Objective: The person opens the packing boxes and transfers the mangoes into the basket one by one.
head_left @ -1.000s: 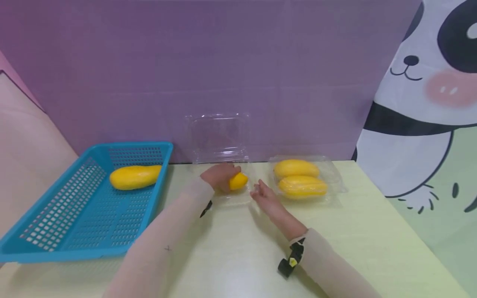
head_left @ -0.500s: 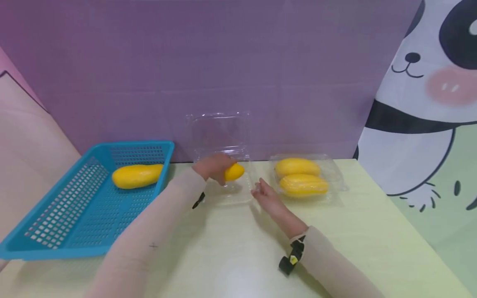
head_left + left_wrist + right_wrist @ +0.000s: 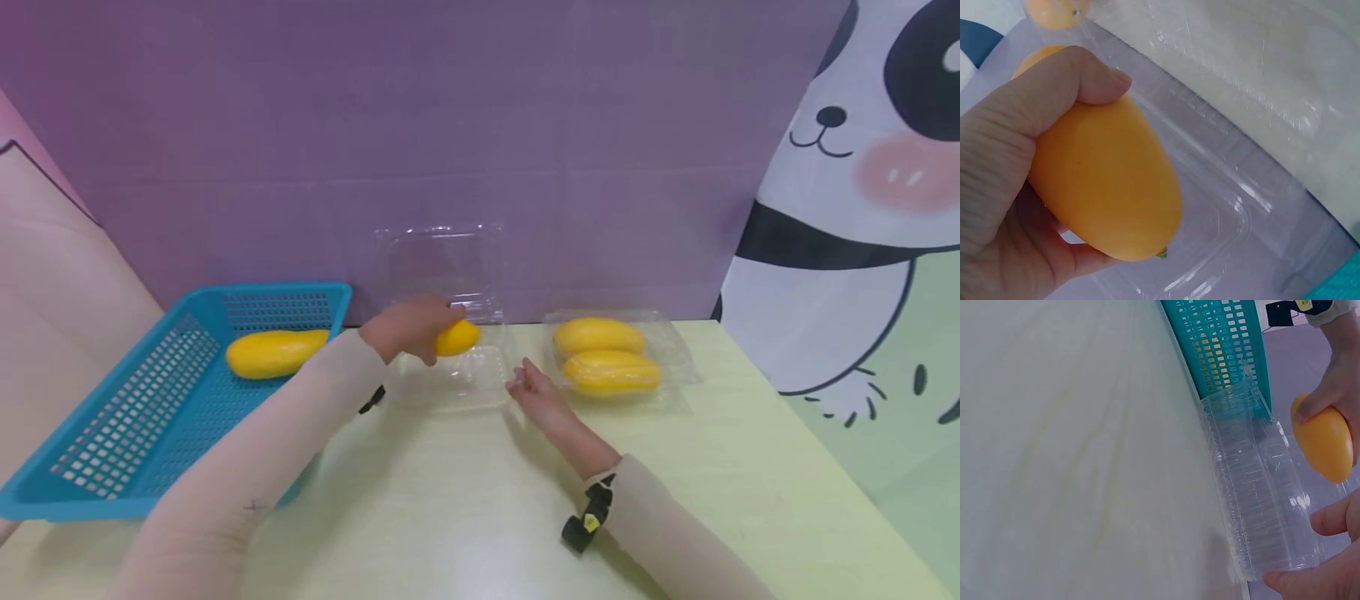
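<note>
My left hand [image 3: 412, 327] grips a yellow oval fruit [image 3: 1110, 175] with a small green stem tip, thumb on one side and fingers on the other. In the head view this fruit hangs over the back left of an open clear plastic clamshell box [image 3: 450, 387], whose lid [image 3: 442, 267] stands up behind. My right hand [image 3: 543, 404] holds the right edge of that box; in the right wrist view its thumb and a finger lie at the box's near end. The base shows no fruit inside.
A blue perforated basket [image 3: 213, 508] with a long yellow fruit [image 3: 270, 354] stands on the left, partly behind my left sleeve. Right of the open box, another clear box [image 3: 675, 354] holds two yellow fruits [image 3: 611, 371]. A purple cloth [image 3: 450, 125] hangs behind the table.
My left hand has lifted the yellow fruit up from the open box's base and carried it leftward and back. My right hand has stayed at the box's right edge.
</note>
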Demonstrator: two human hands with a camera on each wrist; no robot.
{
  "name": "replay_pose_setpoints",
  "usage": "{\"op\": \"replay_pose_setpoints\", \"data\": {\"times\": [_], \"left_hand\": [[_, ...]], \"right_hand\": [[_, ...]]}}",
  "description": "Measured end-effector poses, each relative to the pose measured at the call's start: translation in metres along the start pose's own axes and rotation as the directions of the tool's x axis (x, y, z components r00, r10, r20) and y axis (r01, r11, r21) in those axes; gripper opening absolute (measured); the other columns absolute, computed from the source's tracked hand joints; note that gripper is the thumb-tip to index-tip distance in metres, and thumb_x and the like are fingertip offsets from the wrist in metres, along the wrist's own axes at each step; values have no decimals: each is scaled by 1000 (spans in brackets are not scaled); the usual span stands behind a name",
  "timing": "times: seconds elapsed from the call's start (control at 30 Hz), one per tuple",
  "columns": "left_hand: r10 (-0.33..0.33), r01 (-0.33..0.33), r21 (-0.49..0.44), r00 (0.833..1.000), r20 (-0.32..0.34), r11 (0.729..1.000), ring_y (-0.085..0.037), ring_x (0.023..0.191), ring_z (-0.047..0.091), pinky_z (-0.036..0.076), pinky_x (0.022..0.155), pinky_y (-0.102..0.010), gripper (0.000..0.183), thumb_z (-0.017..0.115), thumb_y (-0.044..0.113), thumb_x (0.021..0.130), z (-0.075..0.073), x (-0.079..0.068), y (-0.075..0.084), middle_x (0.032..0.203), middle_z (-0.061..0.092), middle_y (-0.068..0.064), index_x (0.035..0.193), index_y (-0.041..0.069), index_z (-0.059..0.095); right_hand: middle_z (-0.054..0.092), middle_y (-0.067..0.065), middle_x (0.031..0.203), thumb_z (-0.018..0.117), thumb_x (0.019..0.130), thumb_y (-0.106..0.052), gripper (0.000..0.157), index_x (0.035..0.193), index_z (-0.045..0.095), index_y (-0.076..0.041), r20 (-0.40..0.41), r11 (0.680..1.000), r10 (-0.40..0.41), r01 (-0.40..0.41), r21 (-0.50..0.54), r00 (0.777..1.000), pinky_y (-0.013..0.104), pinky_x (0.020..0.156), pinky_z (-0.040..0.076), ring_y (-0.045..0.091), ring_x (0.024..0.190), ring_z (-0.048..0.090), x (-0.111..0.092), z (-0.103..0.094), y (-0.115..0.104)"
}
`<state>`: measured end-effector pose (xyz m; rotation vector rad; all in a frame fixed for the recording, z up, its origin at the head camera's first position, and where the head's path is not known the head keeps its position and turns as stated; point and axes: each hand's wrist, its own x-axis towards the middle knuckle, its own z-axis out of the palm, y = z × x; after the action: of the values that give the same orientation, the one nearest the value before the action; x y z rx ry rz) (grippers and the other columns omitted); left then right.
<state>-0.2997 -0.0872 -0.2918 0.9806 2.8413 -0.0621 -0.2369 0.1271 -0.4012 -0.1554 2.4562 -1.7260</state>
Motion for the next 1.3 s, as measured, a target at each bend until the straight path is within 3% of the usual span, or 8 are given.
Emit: {"op": "replay_pose_setpoints", "data": {"times": [0.33, 0.57, 0.83, 1.03, 1.3], "left_hand": [[-26, 27, 35, 998, -49, 999, -27, 102, 54, 47, 95, -44, 63, 82, 14, 70, -6, -30, -28, 116, 58, -9, 124, 11, 48], [-62, 60, -22, 992, -114, 998, -26, 95, 52, 49, 90, -45, 61, 80, 8, 71, -11, -52, -53, 112, 57, -8, 123, 11, 48], [-111, 108, -40, 987, -113, 993, -29, 98, 51, 47, 87, -48, 65, 79, 10, 72, -15, -80, -81, 116, 56, -12, 128, 8, 45], [-139, 134, -45, 984, -114, 990, -27, 89, 50, 48, 79, -45, 57, 78, 9, 72, -13, -102, -97, 105, 56, -11, 120, 6, 47], [-172, 165, -74, 980, -99, 983, -24, 82, 49, 48, 71, -41, 56, 78, 9, 71, -1, -126, -123, 97, 56, -11, 118, 2, 48]], "right_hand": [[25, 25, 150, 48, 96, -15, 68, 148, 9, 5, 13, 1000, 21, -21, -7, 1000, 49, 114, 22, 41, 138, 27, -2, 0, 1], [25, 26, 150, 47, 97, -14, 66, 148, 10, 6, 11, 1000, 13, -13, 0, 1000, 51, 113, 22, 43, 137, 27, -3, -2, 1], [27, 26, 149, 48, 96, -14, 66, 148, 12, 6, -7, 1000, 20, -20, 0, 1000, 50, 113, 24, 42, 137, 28, -3, 2, 1], [27, 24, 150, 50, 96, -17, 67, 149, 14, 2, -6, 999, 43, -43, 2, 999, 49, 114, 23, 41, 138, 27, -2, 4, 0], [28, 25, 149, 49, 96, -16, 66, 148, 13, 4, -2, 1000, 21, -21, -4, 1000, 49, 113, 23, 42, 137, 27, -3, 6, -1]]}}
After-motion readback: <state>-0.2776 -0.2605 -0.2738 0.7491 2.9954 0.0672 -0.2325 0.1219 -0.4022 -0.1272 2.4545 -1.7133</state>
